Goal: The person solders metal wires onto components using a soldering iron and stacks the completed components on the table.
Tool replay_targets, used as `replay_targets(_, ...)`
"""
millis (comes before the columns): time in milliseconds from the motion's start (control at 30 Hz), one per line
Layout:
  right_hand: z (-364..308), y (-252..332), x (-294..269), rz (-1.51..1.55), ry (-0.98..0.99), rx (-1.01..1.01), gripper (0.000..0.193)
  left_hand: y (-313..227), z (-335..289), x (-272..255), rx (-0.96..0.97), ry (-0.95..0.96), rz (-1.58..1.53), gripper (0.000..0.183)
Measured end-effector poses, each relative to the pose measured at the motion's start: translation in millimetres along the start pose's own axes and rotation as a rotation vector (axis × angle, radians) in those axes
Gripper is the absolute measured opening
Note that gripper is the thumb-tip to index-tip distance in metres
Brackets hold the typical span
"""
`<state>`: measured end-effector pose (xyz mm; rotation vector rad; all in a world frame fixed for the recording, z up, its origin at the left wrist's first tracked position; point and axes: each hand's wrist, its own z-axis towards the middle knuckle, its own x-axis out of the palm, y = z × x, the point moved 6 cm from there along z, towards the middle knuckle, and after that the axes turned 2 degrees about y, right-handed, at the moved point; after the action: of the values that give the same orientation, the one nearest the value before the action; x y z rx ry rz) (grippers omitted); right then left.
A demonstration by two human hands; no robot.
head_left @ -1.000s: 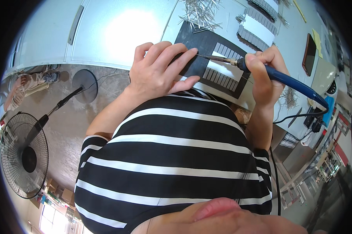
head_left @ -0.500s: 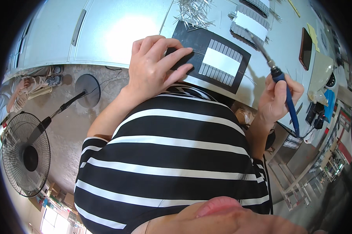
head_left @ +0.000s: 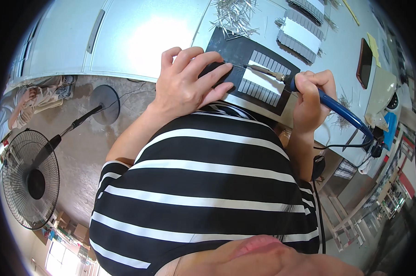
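My right hand (head_left: 310,99) grips a blue-handled soldering iron (head_left: 267,72), its metal shaft reaching left over a white strip. That strip (head_left: 267,82) crosses a row of narrow grey pieces (head_left: 259,92) on a black mat (head_left: 224,43). The iron's tip is close to the end of a thin wire (head_left: 235,66); whether they touch I cannot make out. My left hand (head_left: 187,85) rests at the mat's left side, its index and middle fingertips closed on the wire and the thumb lower down, apart from them.
A heap of thin metal pieces (head_left: 235,16) lies beyond the mat. More strip-bound grey sets (head_left: 301,32) stand at the far right, near a phone (head_left: 364,62). The iron's black cable (head_left: 341,146) hangs over the right table edge. A fan (head_left: 35,181) stands on the floor at left.
My right hand has brought the soldering iron left and down, from above the table to over the strip beside the wire. My left hand keeps nearly the same place.
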<state>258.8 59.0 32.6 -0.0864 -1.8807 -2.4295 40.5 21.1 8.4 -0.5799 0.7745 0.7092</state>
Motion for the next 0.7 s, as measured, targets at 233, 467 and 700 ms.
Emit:
replay_targets(233,0.5,-4.1,1.3,-0.006,0.017,0.023,0.019,-0.9,0.7,-1.2,-0.007,0.015,0.022,0.033)
replay_targets(467,1.4,-5.4,2.1,0.014,0.037,0.009,0.018,-0.9,0.7,0.0,-0.013,0.02,0.02,0.033)
replay_targets(700,1.3,-5.5,4.0,0.016,0.06,0.02,0.018,-1.2,-1.0,-0.1,-0.022,0.04,0.017,0.035)
